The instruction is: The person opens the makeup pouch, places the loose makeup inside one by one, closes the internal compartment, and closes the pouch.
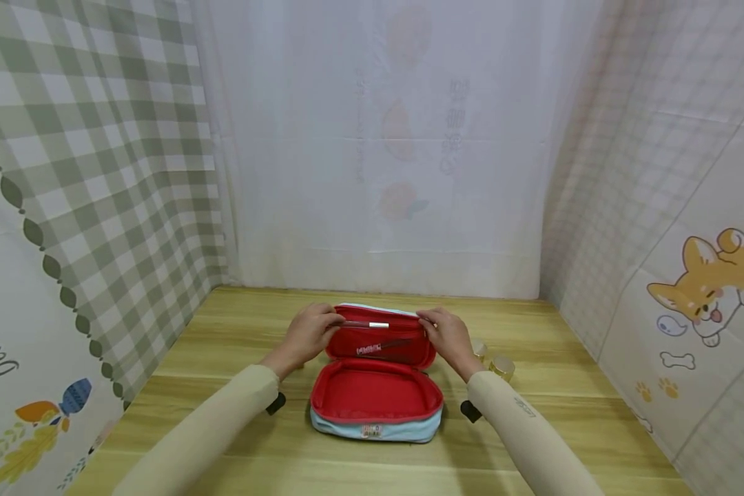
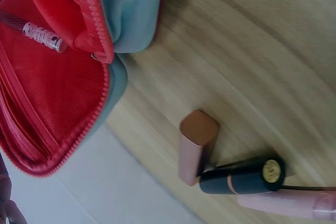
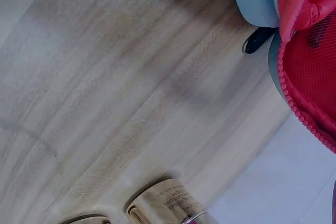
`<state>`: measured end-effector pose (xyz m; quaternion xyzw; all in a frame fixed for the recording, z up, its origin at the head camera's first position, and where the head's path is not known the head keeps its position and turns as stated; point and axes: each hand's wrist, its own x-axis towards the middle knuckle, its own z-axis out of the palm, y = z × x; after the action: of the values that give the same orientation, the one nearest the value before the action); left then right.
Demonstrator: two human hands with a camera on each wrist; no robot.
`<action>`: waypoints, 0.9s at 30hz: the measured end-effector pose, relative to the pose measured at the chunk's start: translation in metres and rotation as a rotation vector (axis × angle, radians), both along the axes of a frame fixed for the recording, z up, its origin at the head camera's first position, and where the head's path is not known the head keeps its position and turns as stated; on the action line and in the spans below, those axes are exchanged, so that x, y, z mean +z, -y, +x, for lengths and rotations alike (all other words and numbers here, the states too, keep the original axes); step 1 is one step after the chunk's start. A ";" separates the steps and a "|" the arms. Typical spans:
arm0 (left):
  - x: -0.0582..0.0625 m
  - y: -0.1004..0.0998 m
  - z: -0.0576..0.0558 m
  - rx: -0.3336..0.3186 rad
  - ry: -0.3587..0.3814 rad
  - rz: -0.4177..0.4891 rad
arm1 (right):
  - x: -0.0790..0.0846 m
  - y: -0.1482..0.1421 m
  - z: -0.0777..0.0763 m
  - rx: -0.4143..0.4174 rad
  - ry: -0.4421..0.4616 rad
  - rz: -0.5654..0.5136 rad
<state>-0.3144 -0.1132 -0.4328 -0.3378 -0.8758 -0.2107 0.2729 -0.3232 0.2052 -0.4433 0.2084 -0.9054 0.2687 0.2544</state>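
Observation:
A light-blue zip pouch [image 1: 403,432] with a red lining lies unzipped on the table, its lid [image 1: 418,337] raised. My left hand [image 1: 310,332] is at the lid's upper left and pinches a slim dark-red stick with a silver end [image 1: 378,324], which lies level across the lining. At the upper right corner, my right hand [image 1: 451,339] grips the lid's edge. Behind the lid's mesh, a small tube with a printed label [image 2: 44,36] and a dark slim item [image 1: 398,342] show. Both hands are almost wholly outside the wrist views.
Two gold-coloured jars [image 1: 502,367] stand right of the pouch, behind my right wrist. In the left wrist view, a rose-gold lipstick case [image 2: 198,145], a black lipstick tube [image 2: 244,176] and a pink tube [image 2: 289,203] lie together. A white curtain [image 1: 378,207] hangs beyond the wooden table [image 1: 248,455].

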 end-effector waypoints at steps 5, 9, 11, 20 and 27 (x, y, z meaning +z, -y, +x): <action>0.000 -0.008 -0.004 0.037 -0.011 -0.065 | 0.001 0.002 -0.001 0.003 0.002 0.009; 0.001 -0.015 -0.004 0.058 -0.062 -0.111 | 0.000 0.003 -0.002 0.001 -0.001 0.019; 0.002 -0.018 -0.004 0.076 -0.100 -0.145 | 0.001 0.003 -0.002 0.002 -0.001 0.021; 0.003 -0.037 -0.004 0.140 -0.172 -0.295 | 0.002 0.002 0.000 0.004 -0.012 0.034; -0.001 -0.048 -0.007 0.144 -0.218 -0.344 | 0.001 0.002 -0.001 0.000 -0.016 0.042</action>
<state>-0.3216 -0.0655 -0.4339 -0.3369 -0.8860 -0.0003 0.3187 -0.3238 0.2033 -0.4420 0.2161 -0.9087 0.2479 0.2571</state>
